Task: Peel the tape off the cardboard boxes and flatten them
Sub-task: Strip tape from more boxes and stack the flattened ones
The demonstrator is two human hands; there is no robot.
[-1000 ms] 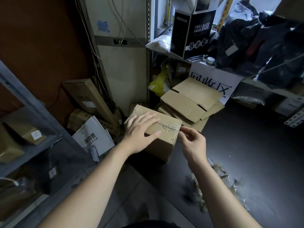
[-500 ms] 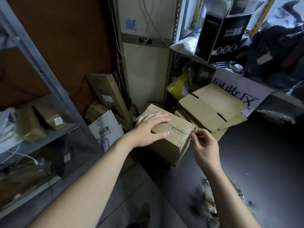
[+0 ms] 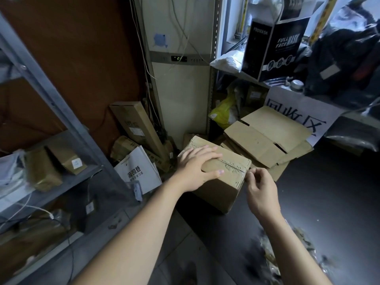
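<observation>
Box (image 3: pixel 216 195) sits on dark floor (image 3: pixel 329 202), just before flattened cardboard (image 3: pixel 265 138). Left hand (image 3: pixel 197 167) lies flat on its top, fingers spread. Right hand (image 3: pixel 260 190), fingers curled, pinches tape (image 3: pixel 232 166) end at box's right top edge.

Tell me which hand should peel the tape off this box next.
Right. The right hand has its fingertips at the end of the tape on the box edge; the left hand lies flat on top, steadying it.
</observation>
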